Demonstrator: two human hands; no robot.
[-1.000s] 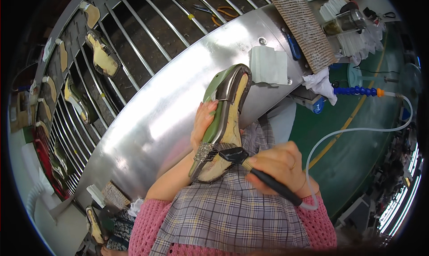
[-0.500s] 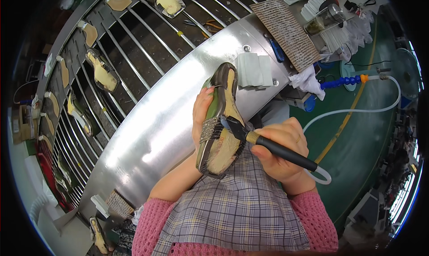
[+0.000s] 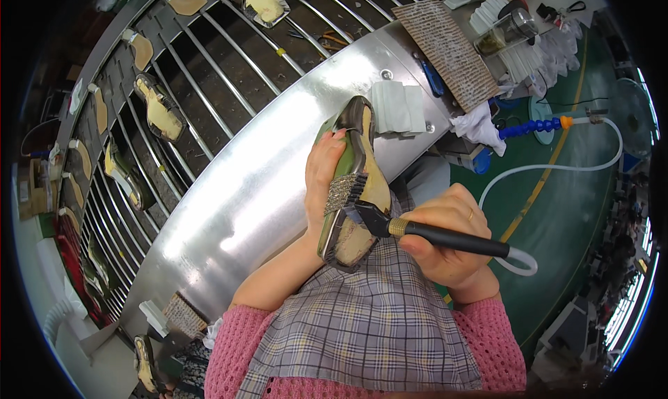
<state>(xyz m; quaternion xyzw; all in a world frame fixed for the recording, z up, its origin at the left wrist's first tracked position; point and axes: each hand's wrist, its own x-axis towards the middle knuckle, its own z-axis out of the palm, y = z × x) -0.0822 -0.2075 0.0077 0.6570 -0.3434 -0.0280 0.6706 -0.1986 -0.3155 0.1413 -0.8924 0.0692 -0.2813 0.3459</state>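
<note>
My left hand point(image 3: 321, 173) is closed around the left side of a shoe upper point(image 3: 378, 180) stretched on a green last, its pale underside turned up and its toe end nearest me. A dark band with glittering beads crosses its left side at the forefoot. In my right hand point(image 3: 451, 218) is a brush point(image 3: 463, 239) with a black handle and brass collar, fed by a white hose point(image 3: 523, 261). The brush's dark tip touches the underside beside the beaded band, towards the right. My fingers on the shoe's far side are hidden.
A shiny metal ledge point(image 3: 257, 183) runs under my left arm, with folded white cloths point(image 3: 398, 108) on it. Beyond lies a rack of metal bars point(image 3: 205, 92) carrying several shoes and insoles. At right are a corrugated board point(image 3: 445, 54), a jar point(image 3: 506, 31) and a blue jointed hose point(image 3: 532, 127).
The shoe has shifted slightly right and tilted in my left hand. My right hand and the brush have moved a little right and down, with the tip lower on the underside.
</note>
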